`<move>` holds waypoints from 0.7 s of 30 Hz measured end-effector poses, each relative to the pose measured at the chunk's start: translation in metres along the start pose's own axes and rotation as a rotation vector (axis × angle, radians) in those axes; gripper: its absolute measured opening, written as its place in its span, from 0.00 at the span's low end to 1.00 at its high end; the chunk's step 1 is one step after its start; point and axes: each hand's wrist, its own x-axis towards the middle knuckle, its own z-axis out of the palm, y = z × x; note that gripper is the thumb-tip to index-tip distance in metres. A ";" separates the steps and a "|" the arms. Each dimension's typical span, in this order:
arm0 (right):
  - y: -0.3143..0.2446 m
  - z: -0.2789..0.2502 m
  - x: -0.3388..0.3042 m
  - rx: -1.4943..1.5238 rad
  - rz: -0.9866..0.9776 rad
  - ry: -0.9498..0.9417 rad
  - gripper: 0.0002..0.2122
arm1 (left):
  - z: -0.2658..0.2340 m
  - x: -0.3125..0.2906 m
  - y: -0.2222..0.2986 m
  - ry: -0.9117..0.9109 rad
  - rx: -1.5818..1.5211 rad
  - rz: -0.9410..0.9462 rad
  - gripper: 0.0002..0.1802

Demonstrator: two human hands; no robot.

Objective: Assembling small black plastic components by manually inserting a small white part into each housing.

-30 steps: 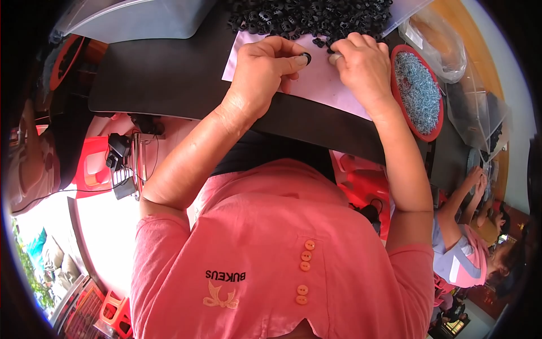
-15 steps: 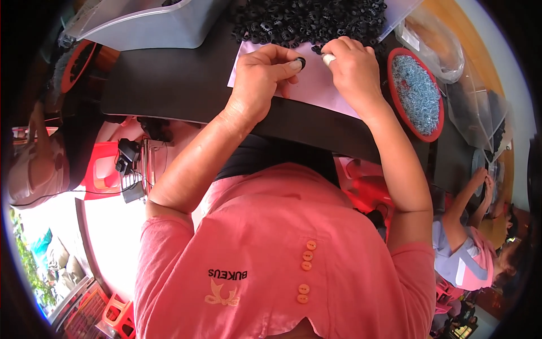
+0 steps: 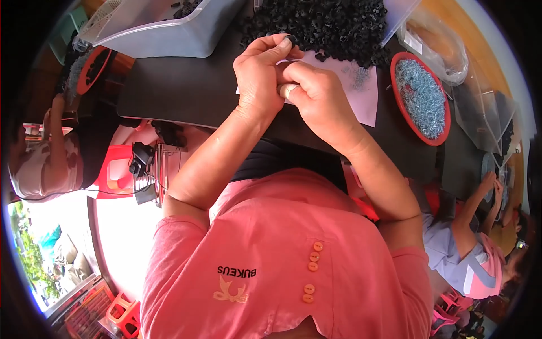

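Observation:
My left hand pinches a small black plastic part between thumb and fingertips. Against its palm side presses my right hand, fingers curled in. A white wrap circles a digit of the right hand. Whatever the right fingertips hold, if anything, is hidden. Beneath both hands lies a pale pink sheet with a scatter of tiny clear bits. Just beyond the hands rises a heap of similar black parts.
At right, a red oval basket holds many small pale-blue pieces. A grey plastic bin stands at far left on the dark table. Clear bags lie beyond the basket. Another person sits at right, one more at left.
My right hand has come left from the heap's near edge to meet my left hand. My left hand has shifted slightly up, still pinching a black part. The clear bits are now uncovered.

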 end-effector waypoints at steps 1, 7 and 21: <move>0.000 0.002 0.000 0.103 0.063 0.040 0.05 | 0.000 0.003 -0.001 0.021 -0.055 -0.024 0.06; -0.002 0.014 -0.016 0.146 0.027 0.212 0.07 | -0.001 0.001 -0.006 -0.025 -0.095 -0.111 0.07; 0.016 -0.050 0.001 0.124 0.128 0.256 0.08 | -0.003 -0.003 -0.016 -0.137 0.068 -0.100 0.08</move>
